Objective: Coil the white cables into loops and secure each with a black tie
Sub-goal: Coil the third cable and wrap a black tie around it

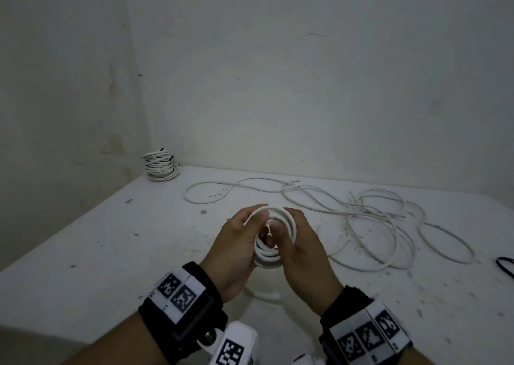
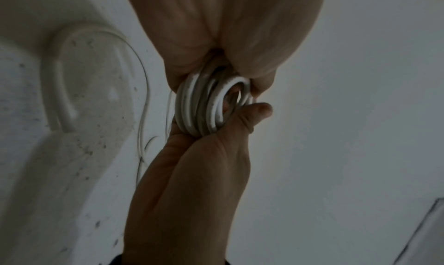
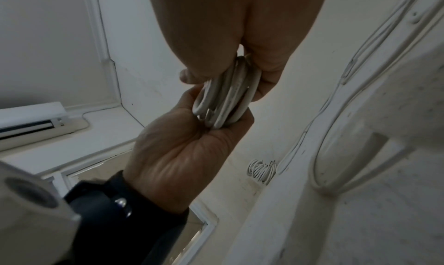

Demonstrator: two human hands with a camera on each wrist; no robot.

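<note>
- left hand (image 1: 239, 242) and right hand (image 1: 300, 242) both curled round the coiled white cable (image 1: 274, 234), held above tabletop (image 1: 83, 253) near front edge
- tied coils (image 1: 160, 166) stacked at far left corner
- loose cables (image 1: 375, 225) toward right edge

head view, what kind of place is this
Probably a bare workroom or utility corner, not a lived-in room: plain stained white walls, a speckled white table pushed into the corner, loose white cables spread over it and a stack of tied coils at the back.
</note>
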